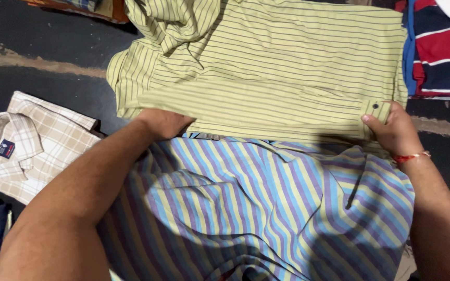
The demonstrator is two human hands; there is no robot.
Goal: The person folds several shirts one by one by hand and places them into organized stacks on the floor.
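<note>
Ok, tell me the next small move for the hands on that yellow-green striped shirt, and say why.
Probably fold the near edge of the yellow-green striped shirt away from the body. The left hand presses on that edge and the right hand pinches the buttoned cuff at the same edge, so both ends are already gripped. The shirt lies mostly flat, though its upper left is bunched.

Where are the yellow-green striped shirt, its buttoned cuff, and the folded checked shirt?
Yellow-green striped shirt (287, 57): head view, on its flat body panel.
Buttoned cuff (377, 110): head view, near the dark button, by the right hand (394, 132).
Folded checked shirt (42, 140): head view, on its folded front.
</note>
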